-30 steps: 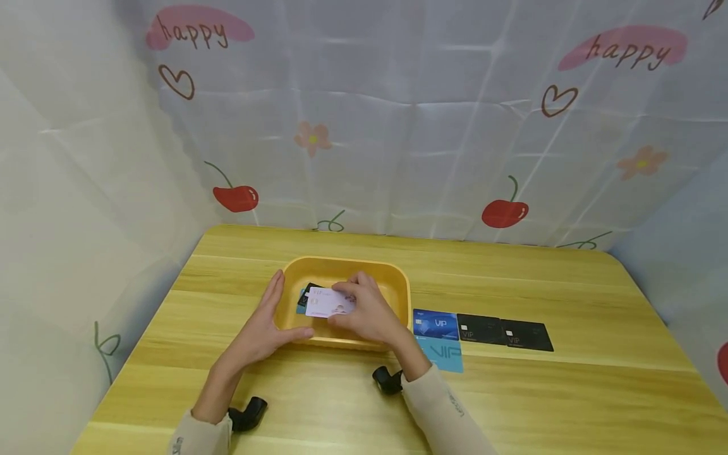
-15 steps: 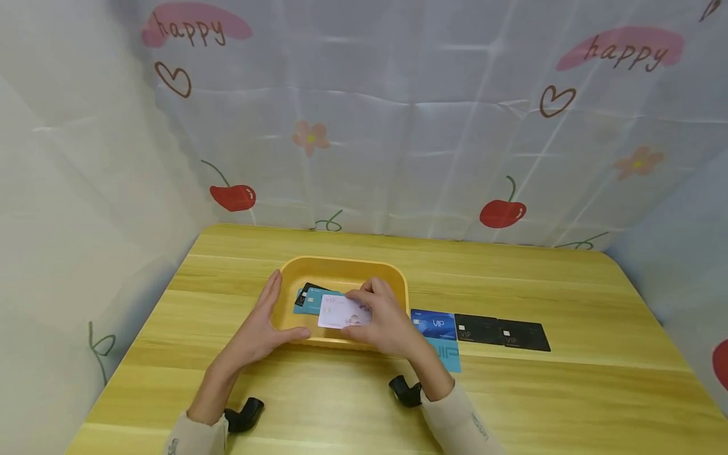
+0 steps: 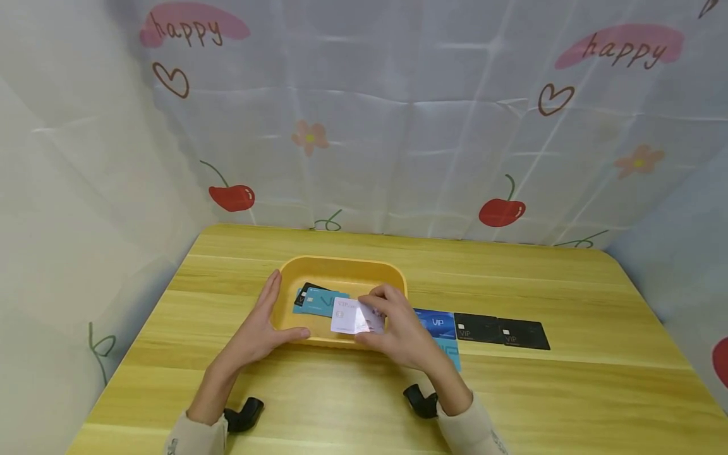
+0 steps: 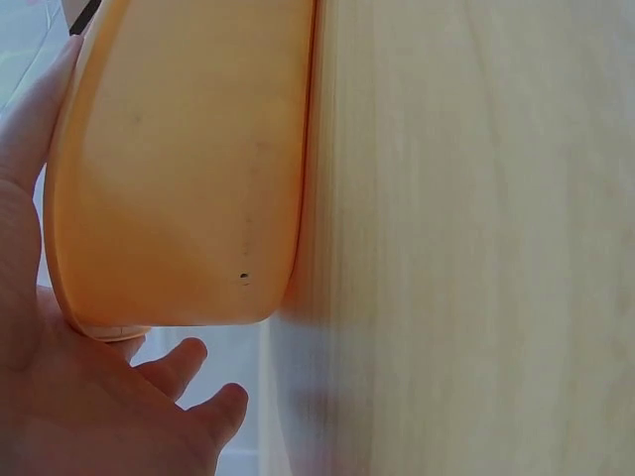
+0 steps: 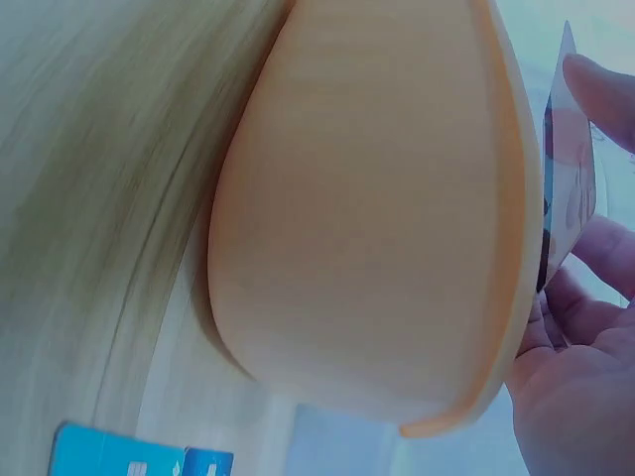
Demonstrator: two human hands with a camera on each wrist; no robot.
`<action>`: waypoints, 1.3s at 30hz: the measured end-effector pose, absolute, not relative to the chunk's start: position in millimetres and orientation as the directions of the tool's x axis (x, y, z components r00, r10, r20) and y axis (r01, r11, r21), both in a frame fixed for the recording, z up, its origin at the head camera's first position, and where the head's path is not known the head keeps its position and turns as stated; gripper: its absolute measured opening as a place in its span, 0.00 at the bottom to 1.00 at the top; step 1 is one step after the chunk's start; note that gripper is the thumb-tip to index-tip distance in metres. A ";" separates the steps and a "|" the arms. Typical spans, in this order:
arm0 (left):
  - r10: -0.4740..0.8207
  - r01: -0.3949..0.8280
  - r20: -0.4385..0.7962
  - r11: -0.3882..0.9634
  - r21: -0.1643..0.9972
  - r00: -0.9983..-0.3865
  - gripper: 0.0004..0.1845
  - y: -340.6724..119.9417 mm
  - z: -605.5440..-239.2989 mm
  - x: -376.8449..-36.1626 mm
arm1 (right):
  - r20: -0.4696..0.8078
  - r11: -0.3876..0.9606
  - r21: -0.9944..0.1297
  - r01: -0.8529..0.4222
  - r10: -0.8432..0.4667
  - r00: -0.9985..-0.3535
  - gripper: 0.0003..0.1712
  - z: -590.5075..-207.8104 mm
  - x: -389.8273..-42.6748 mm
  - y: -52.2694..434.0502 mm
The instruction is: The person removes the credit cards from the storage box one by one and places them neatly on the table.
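Note:
Above the front right part of a yellow plastic basket, my right hand pinches a white VIP card between thumb and fingers. The card looks slightly bent, and the right wrist view shows the same card just over the basket's rim. My left hand rests against the basket's left end, thumb along the front rim and fingers extended up the side. Inside the basket a light blue VIP card overlaps a black card, with another blue card's edge showing beneath.
Right of the basket lie a dark blue VIP card, a black card and another black card in a row. A light blue card, partly hidden by my right hand, lies below the dark blue one. A patterned curtain hangs behind the table.
My right hand has lifted the white card off the pile and moved it right and toward me, uncovering the light blue card. My left hand has stayed at the basket.

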State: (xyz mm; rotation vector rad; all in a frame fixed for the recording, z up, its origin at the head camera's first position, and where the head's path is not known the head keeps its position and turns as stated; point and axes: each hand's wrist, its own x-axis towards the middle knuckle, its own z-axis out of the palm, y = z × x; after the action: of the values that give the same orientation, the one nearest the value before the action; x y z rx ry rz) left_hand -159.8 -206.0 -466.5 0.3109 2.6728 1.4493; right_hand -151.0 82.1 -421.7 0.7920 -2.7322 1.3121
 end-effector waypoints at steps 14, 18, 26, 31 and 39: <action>0.224 0.143 0.026 0.525 0.839 -0.974 0.66 -208.9 -466.1 -157.2 | 0.198 0.561 -0.721 -0.407 -0.396 -0.897 0.32 -421.2 -146.7 97.8; 0.225 0.143 0.026 0.523 0.840 -0.974 0.65 -211.3 -466.4 -155.9 | 0.212 0.553 -0.721 -0.418 -0.398 -0.893 0.30 -421.4 -144.0 106.3; 0.224 0.145 0.030 0.517 0.844 -0.974 0.65 -212.8 -466.1 -156.2 | 0.215 0.555 -0.709 -0.436 -0.419 -0.882 0.31 -419.5 -138.1 125.5; 0.231 0.151 0.036 0.502 0.852 -0.972 0.65 -211.8 -466.4 -156.3 | 0.239 0.582 -0.670 -0.460 -0.418 -0.876 0.32 -420.9 -131.6 141.3; 0.233 0.155 0.037 0.509 0.847 -0.972 0.65 -208.4 -468.5 -159.0 | 0.249 0.636 -0.617 -0.462 -0.399 -0.882 0.32 -425.7 -124.6 164.1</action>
State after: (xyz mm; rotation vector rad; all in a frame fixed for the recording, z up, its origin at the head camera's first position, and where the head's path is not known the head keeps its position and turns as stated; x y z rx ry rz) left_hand -159.0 -208.4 -468.5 0.3428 2.6577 1.4779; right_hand -124.6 164.1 -425.7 0.7288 -2.7604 1.0801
